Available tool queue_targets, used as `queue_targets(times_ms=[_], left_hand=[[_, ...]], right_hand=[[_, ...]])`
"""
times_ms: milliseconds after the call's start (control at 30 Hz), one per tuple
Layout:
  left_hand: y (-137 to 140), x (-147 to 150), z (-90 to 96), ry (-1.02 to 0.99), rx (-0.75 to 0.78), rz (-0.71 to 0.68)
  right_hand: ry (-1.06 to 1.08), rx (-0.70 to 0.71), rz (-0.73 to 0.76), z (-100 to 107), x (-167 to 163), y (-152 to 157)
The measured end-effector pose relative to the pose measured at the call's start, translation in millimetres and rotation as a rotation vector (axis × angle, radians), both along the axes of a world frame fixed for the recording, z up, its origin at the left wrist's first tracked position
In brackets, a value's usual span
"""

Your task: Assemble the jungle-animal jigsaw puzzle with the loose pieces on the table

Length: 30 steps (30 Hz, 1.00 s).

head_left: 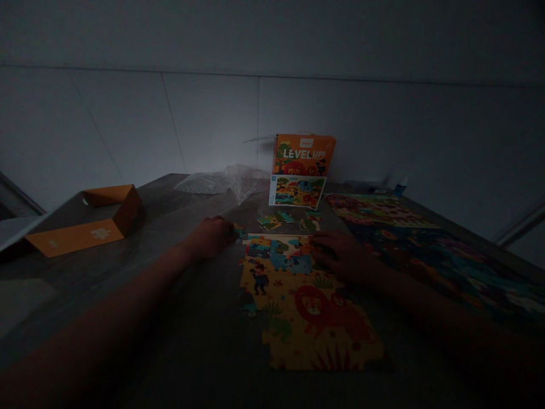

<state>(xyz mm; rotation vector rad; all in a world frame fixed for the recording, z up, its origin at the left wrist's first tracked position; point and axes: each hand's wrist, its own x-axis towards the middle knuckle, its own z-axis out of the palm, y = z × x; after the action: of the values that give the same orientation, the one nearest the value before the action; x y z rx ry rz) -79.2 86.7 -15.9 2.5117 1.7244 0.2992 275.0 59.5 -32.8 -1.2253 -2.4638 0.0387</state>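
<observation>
A partly built yellow jigsaw puzzle (306,307) with a lion and other animals lies on the dark table in front of me. My left hand (210,236) rests on the table just left of its top edge, fingertips touching a small teal piece (239,232). My right hand (343,253) lies flat on the puzzle's upper right corner. Several loose pieces (281,218) sit just beyond the puzzle. The scene is very dim.
An orange puzzle box (303,154) stands at the back with a picture card (297,192) leaning on it. Crumpled clear plastic (225,182) lies to its left. An orange box lid (91,221) sits far left. Two finished puzzles (426,244) cover the right side.
</observation>
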Motion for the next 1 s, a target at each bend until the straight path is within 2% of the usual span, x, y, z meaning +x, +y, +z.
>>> queue_targets(times_ms=[400, 467, 633, 700, 800, 1000], left_hand=[[-7.3, 9.5, 7.8, 0.062, 0.022, 0.158], [-10.1, 15.5, 9.2, 0.043, 0.052, 0.111], [-19.4, 31.8, 9.8, -0.022, 0.081, -0.28], [-22.2, 35.5, 8.4, -0.032, 0.051, -0.376], [-23.6, 37.6, 6.9, -0.042, 0.03, -0.407], [-22.5, 37.2, 3.8, -0.037, 0.039, -0.331]], right_hand=[[-0.011, -0.038, 0.0, 1.4, 0.9, -1.1], [0.002, -0.024, 0.005, 0.7, 1.1, -0.7], [0.015, -0.017, 0.019, -2.6, 2.9, 1.5], [0.012, -0.019, 0.023, -3.6, 3.1, 2.0], [0.023, -0.014, 0.023, -3.6, 2.2, 1.8], [0.053, -0.011, 0.042, -0.4, -0.1, 0.0]])
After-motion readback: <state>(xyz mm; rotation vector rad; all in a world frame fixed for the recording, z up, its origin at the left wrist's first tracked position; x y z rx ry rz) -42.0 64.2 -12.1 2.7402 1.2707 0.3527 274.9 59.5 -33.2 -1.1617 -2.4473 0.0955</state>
